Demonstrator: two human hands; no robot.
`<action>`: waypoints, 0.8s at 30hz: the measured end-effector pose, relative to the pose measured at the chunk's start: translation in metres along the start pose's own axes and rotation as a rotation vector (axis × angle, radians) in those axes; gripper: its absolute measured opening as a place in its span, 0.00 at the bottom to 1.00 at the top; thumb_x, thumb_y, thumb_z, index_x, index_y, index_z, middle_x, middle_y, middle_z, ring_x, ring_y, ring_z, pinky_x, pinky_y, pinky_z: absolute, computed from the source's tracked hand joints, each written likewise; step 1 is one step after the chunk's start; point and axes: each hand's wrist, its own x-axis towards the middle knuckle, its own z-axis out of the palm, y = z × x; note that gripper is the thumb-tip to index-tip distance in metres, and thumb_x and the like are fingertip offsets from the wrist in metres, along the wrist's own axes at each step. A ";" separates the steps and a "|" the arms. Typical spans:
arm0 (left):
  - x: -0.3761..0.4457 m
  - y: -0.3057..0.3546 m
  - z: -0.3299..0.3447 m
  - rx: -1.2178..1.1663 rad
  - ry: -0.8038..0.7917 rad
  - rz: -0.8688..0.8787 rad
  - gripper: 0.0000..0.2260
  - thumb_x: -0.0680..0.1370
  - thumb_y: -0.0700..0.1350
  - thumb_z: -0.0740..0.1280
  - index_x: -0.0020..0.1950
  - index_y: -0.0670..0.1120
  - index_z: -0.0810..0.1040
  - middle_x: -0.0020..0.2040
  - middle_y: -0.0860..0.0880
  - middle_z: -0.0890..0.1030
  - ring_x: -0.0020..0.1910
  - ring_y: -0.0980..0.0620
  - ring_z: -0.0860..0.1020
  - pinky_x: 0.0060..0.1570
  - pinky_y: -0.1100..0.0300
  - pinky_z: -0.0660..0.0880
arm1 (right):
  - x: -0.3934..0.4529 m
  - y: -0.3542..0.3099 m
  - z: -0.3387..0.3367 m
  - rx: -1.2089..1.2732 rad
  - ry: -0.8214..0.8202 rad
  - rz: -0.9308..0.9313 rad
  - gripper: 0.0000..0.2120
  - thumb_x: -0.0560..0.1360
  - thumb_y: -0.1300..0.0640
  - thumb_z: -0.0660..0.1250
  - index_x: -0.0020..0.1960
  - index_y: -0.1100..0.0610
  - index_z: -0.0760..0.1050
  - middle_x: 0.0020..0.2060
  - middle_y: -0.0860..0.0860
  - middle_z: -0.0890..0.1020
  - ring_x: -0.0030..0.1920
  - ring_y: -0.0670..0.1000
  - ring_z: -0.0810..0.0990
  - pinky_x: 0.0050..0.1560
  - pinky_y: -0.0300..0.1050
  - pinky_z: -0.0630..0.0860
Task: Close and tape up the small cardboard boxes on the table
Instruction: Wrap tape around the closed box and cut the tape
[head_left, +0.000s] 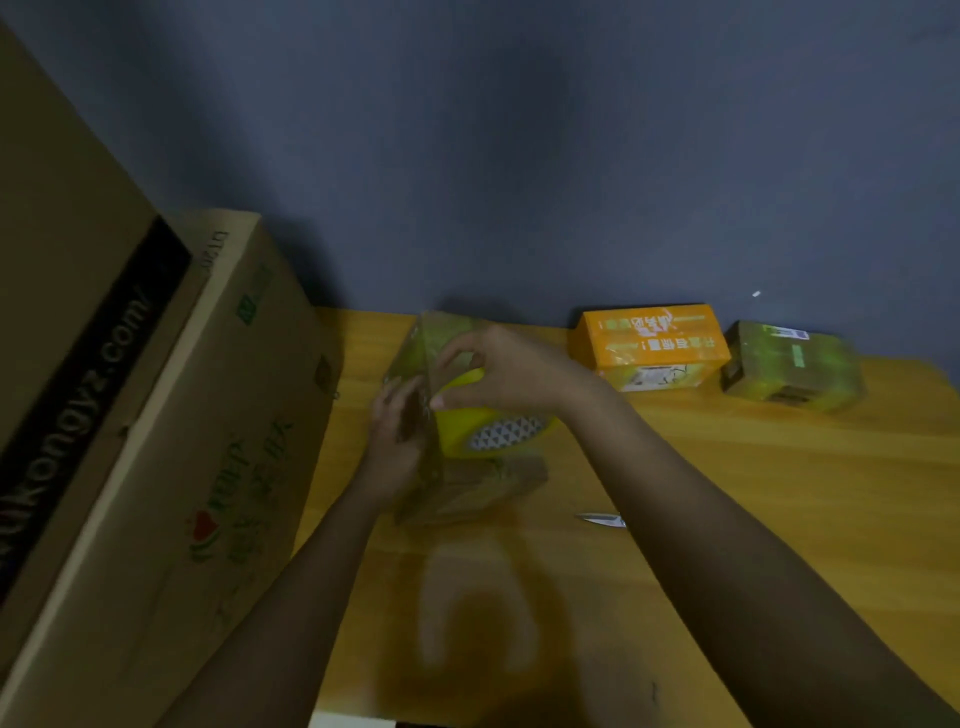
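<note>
2 big cartons (171, 415) stacked at left on the wooden counter (779, 493), blue wall behind. 3 small boxes: orange one (649, 345) and a taped one (789, 366) at the back right, long axes left-right; third (467, 488) mid-counter, tilted. Left hand (395, 431) presses flat on its side; right hand (498, 374) grips yellow tape roll (483, 426). 1 pair of scissors (602, 518) nearby.

Both bare forearms reach forward from the lower edge of the view and converge near the middle. The left hand (397, 428) stands edge-on, its fingers roughly straight and pointing up. The right hand (498, 371) sits just above and right of it, wrist bent left, fingers curled with thumb and fingertips pinching.
</note>
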 end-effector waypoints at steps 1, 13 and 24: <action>-0.007 0.010 -0.004 -0.131 -0.071 -0.001 0.24 0.79 0.33 0.62 0.73 0.47 0.63 0.75 0.41 0.60 0.74 0.42 0.60 0.70 0.44 0.63 | 0.006 -0.008 0.003 -0.043 -0.016 -0.022 0.17 0.69 0.45 0.75 0.54 0.51 0.81 0.51 0.43 0.83 0.54 0.44 0.79 0.53 0.44 0.76; -0.012 0.008 0.000 -0.209 -0.280 -0.035 0.39 0.67 0.46 0.79 0.72 0.57 0.64 0.70 0.51 0.71 0.68 0.50 0.71 0.61 0.52 0.75 | -0.009 0.019 0.009 0.282 0.108 0.199 0.25 0.69 0.38 0.72 0.35 0.61 0.73 0.29 0.54 0.71 0.30 0.48 0.73 0.31 0.39 0.64; -0.001 -0.015 0.006 -0.013 -0.303 -0.040 0.43 0.62 0.55 0.79 0.72 0.57 0.61 0.78 0.47 0.53 0.76 0.48 0.56 0.71 0.45 0.63 | -0.014 0.027 -0.007 0.241 -0.097 0.248 0.15 0.71 0.42 0.71 0.42 0.54 0.81 0.34 0.42 0.79 0.39 0.41 0.78 0.38 0.34 0.70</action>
